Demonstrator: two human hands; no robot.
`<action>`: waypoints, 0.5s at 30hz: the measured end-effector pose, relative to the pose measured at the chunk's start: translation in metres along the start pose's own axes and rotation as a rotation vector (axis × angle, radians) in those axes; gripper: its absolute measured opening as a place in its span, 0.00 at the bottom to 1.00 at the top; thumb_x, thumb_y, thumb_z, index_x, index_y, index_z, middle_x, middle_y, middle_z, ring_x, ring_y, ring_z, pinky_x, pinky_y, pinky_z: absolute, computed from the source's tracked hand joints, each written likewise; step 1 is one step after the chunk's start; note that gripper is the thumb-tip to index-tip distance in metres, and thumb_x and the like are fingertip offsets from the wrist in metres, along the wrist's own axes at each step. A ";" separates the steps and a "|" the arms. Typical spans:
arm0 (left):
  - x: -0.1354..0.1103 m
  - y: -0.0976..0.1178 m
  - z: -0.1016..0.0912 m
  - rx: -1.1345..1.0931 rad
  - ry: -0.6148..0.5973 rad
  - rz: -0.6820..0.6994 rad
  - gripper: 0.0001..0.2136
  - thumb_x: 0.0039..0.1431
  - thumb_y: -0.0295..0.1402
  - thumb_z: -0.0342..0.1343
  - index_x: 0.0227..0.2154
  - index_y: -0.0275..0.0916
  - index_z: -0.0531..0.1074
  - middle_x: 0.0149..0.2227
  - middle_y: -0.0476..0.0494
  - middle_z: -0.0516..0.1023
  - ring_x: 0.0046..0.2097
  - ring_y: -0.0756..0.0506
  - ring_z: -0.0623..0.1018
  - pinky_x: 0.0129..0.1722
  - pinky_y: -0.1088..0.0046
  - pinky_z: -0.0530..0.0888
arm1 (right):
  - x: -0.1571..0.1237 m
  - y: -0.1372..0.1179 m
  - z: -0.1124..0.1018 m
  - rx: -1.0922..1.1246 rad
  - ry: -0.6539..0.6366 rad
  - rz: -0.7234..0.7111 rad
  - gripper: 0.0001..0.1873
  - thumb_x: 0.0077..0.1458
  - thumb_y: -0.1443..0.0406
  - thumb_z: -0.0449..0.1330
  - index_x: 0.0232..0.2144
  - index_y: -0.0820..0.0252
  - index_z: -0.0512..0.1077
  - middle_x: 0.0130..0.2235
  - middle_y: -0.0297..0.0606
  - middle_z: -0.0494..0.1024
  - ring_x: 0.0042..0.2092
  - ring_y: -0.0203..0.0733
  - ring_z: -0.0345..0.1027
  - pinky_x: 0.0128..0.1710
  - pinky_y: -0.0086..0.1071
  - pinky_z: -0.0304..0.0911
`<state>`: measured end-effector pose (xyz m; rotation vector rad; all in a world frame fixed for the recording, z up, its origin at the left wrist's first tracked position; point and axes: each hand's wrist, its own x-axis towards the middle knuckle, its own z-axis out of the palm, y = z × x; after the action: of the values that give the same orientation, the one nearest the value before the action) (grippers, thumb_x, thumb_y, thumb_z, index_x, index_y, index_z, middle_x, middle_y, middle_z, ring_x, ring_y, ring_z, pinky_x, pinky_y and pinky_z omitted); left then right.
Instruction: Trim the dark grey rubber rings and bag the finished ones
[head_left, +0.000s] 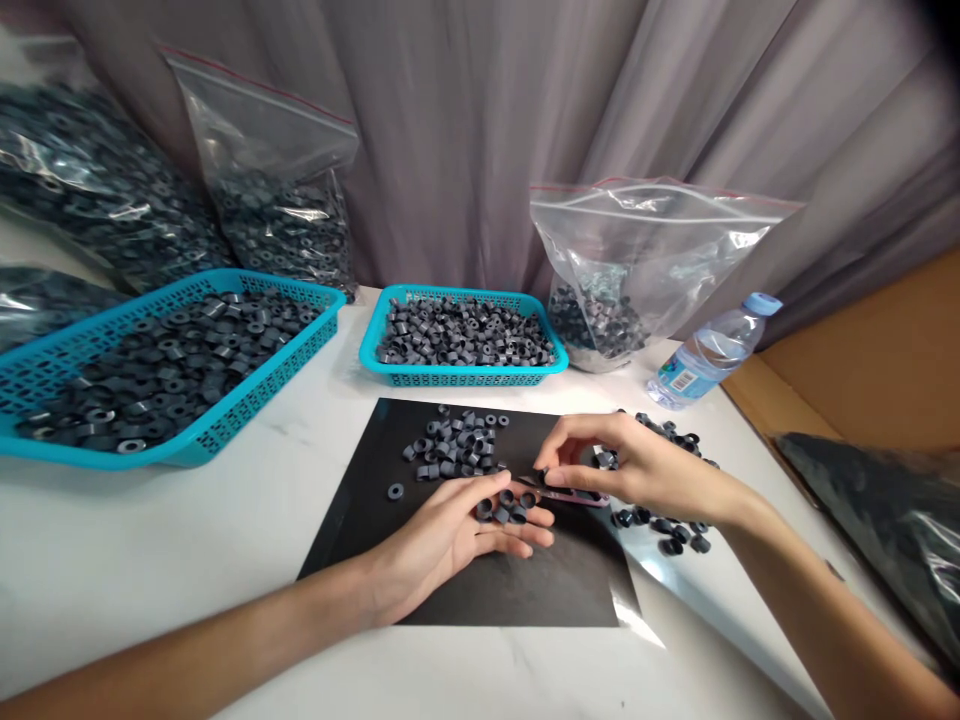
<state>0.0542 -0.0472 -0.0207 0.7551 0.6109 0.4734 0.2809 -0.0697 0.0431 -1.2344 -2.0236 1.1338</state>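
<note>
My left hand (450, 540) lies palm up on a black mat (480, 590), fingers stretched out, with several small grey rubber rings (506, 508) resting on the fingers. My right hand (622, 465) hovers just right of it, thumb and forefinger pinching one small ring (541, 474), while a thin pink tool (566, 494) sits under the fingers. A loose pile of rings (454, 445) lies on the mat behind my left hand. More rings (664, 530) are scattered under and beside my right wrist.
Two teal baskets (225, 415) (465, 376) of grey rings stand behind the mat. Clear zip bags (637, 270) (277, 190) of rings lean against the curtain. A water bottle (709, 352) lies at right, with a cardboard box (862, 360) beyond it.
</note>
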 end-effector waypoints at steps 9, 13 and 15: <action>0.001 0.005 0.002 -0.030 -0.043 -0.080 0.24 0.70 0.46 0.44 0.49 0.28 0.73 0.42 0.30 0.81 0.44 0.36 0.83 0.43 0.63 0.74 | 0.013 0.010 0.034 0.144 0.072 -0.022 0.09 0.62 0.59 0.63 0.39 0.59 0.76 0.38 0.35 0.79 0.38 0.37 0.71 0.39 0.30 0.67; 0.001 0.003 0.001 -0.041 -0.048 -0.077 0.23 0.70 0.46 0.44 0.54 0.31 0.69 0.43 0.34 0.80 0.44 0.36 0.83 0.42 0.63 0.74 | 0.016 0.014 0.044 0.130 0.090 -0.052 0.09 0.62 0.59 0.63 0.40 0.58 0.78 0.41 0.37 0.78 0.41 0.39 0.71 0.44 0.33 0.67; 0.002 0.001 0.000 -0.039 -0.054 -0.058 0.22 0.70 0.45 0.44 0.53 0.32 0.69 0.42 0.35 0.80 0.43 0.36 0.83 0.41 0.63 0.73 | 0.017 0.016 0.045 0.117 0.069 -0.067 0.09 0.62 0.60 0.63 0.42 0.56 0.79 0.43 0.38 0.77 0.44 0.41 0.71 0.47 0.34 0.67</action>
<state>0.0551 -0.0453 -0.0206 0.7093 0.5702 0.4096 0.2464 -0.0689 0.0063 -1.1245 -1.9053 1.1445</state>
